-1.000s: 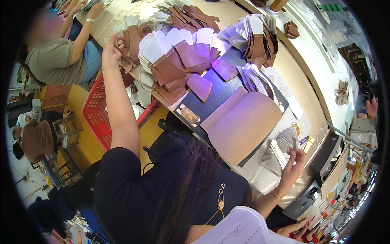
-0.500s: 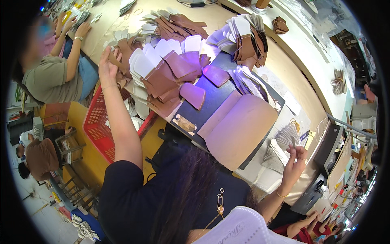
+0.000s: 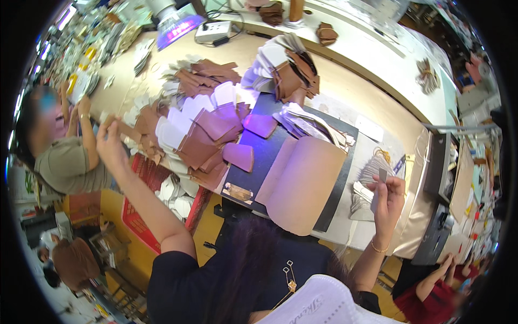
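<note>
At the far left my left hand (image 3: 112,148) is raised, its fingers closed on a brown leather piece (image 3: 128,130) beside the heaped pieces. Between thumb and fingers, my right hand (image 3: 389,204) pinches a small flat grey blade-like tool (image 3: 382,175); its kind is unclear. Next to that hand lies a bundle of pale strips (image 3: 362,201). Fanned brown leather pieces with white ends (image 3: 200,141) overlap left of a dark board (image 3: 249,182). Two separate leather pieces, one nearer (image 3: 238,156) and one farther (image 3: 260,126), rest on it under purple light, beside a curved beige sheet (image 3: 306,186).
A lamp (image 3: 178,27) glows purple at the back, near a white power strip (image 3: 213,32). A red basket (image 3: 141,224) with pale pieces stands below the table's left edge. Another person (image 3: 70,162) works at the left. A dark box (image 3: 440,167) stands at the right.
My left hand has moved left and away from the heap, with the brown leather piece in its fingers. The view has shifted, bringing the lamp in. My right hand still pinches the grey tool.
</note>
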The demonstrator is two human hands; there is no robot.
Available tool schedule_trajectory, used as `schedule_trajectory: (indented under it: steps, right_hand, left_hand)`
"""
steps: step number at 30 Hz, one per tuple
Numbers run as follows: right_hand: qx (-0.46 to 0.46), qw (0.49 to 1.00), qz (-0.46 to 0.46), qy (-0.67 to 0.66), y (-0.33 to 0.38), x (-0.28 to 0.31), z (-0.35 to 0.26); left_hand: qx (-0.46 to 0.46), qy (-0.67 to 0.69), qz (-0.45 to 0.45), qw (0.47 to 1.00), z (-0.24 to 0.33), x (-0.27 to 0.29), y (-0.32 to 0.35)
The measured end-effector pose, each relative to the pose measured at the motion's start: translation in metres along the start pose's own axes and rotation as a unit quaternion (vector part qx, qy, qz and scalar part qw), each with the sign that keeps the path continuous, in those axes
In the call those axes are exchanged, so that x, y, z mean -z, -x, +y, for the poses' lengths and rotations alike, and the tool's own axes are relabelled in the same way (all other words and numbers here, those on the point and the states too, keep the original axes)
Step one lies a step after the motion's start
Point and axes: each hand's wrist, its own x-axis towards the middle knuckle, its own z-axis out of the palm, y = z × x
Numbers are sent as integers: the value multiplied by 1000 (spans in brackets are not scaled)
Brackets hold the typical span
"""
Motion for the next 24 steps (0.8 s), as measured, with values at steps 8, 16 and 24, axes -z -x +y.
schedule_trajectory:
  steps: [8,16,24]
  right_hand:
    - [-26,968,5,-248,-1,-37,-23]
    - [-74,954,-81,-279,14,-58,-38]
    - [-143,931,-156,-299,30,-58,-42]
  left_hand:
    - [58,378,-304,872,118,-92,95]
    - [309,400,-480,717,130,-202,212]
    - [380,528,-477,591,136,-234,270]
